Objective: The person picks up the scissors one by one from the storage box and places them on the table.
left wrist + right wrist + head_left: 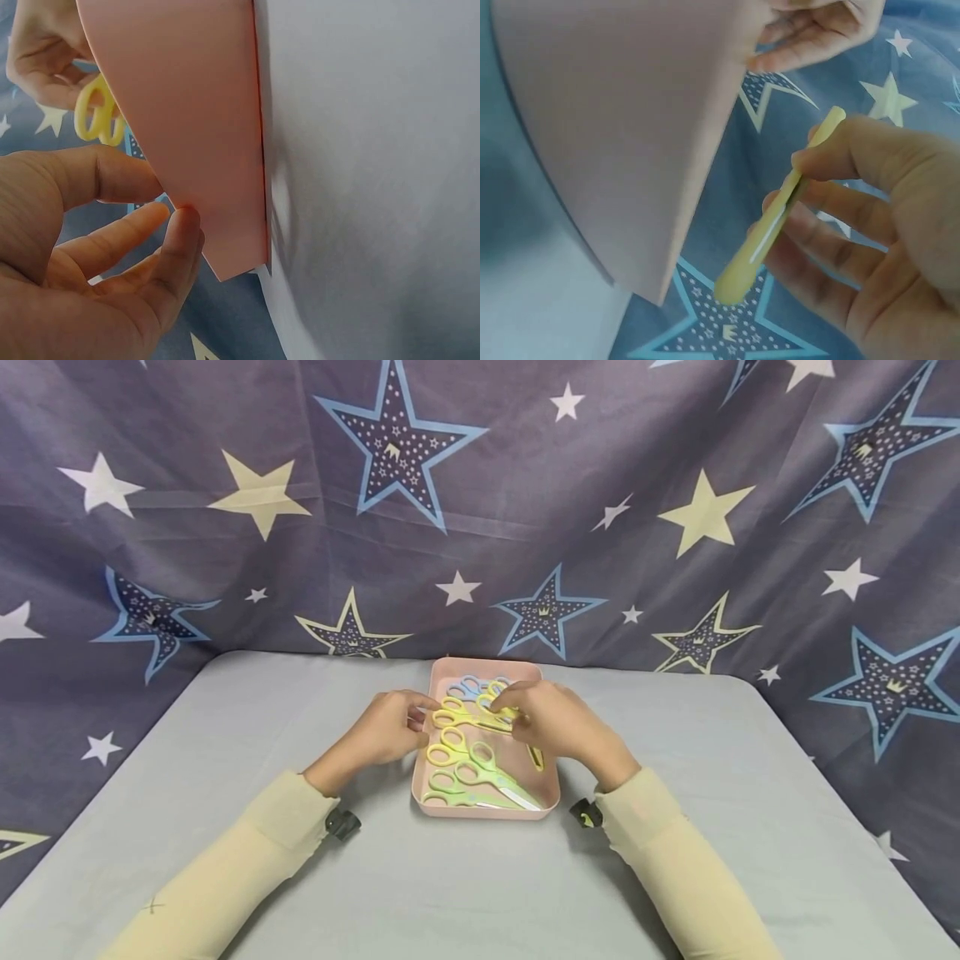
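Note:
In the head view my right hand (558, 720) is over the right side of a pink tray (480, 814), pinching yellow scissors (761, 225) between thumb and fingers. The right wrist view shows these scissors edge-on; the fingers partly hide them. My left hand (386, 727) is at the tray's left rim, its thumb and fingertips touching or close to the edge, loosely bent. Inside the tray lie more yellow scissors (455, 717), green scissors (483, 768) towards the near end and blue scissors (470, 685) at the far end.
The tray stands on a table under a grey cloth (465, 893), near its back edge. Behind hangs a dark curtain (480, 552) patterned with stars. Small black devices (342, 824) sit at both wrists, on cream sleeves (225, 868).

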{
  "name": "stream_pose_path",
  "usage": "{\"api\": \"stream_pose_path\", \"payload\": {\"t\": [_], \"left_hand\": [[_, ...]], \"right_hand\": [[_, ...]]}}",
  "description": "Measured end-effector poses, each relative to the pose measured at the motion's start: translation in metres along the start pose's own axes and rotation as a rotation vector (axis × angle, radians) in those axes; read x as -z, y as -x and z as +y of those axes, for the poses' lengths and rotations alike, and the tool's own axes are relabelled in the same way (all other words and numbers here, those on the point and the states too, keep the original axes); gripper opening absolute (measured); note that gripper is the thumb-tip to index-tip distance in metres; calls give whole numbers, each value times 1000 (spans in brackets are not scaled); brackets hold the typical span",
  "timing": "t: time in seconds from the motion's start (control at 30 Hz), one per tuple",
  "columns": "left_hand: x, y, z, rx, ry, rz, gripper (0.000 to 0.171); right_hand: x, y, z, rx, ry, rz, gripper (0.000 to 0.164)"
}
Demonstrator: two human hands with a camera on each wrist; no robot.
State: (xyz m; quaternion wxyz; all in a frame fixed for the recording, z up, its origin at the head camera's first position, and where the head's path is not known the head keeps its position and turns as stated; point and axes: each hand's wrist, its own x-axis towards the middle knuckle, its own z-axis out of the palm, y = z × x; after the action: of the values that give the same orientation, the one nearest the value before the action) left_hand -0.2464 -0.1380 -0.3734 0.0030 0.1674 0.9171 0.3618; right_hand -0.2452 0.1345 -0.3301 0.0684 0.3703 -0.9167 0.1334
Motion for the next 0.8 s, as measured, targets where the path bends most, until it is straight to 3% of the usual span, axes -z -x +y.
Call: {"api": "stream_pose_path", "payload": {"t": [0.37,0.8], "left_hand": [[0,0,0,-9,0,1,48],[-1,0,-1,-9,-7,3,48]], "right_hand": [[18,8,15,33,74,92,46],[18,17,51,-148,208,75,48]]}}
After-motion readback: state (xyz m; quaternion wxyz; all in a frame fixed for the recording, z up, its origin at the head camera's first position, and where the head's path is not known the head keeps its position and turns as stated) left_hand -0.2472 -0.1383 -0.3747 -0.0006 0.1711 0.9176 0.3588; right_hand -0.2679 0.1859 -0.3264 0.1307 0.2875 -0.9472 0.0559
